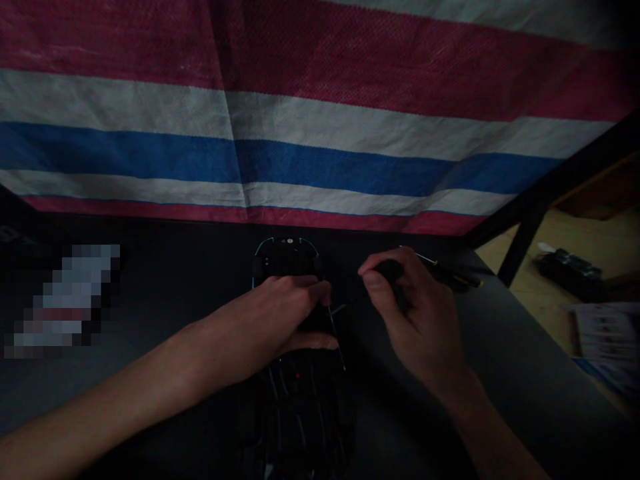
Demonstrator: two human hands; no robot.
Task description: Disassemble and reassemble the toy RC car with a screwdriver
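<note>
The left hand [280, 310] is resting over the black device [303, 417] on the counter [505, 353], its grip half open, its hold too dark to tell; the right hand [417, 313] is holding a dark-handled tool [390, 269] in closed grip.

My own head's view, forward and down.
From my head, the one camera looks over the worktop [520, 353], close enough that my left grip [285, 313] and right grip [425, 327] sit near mid-view, my forearms entering from the lower edges. It faces a striped sheet [325, 120] that fills the upper part; past the worktop's right edge it also takes in some floor [517, 243].
</note>
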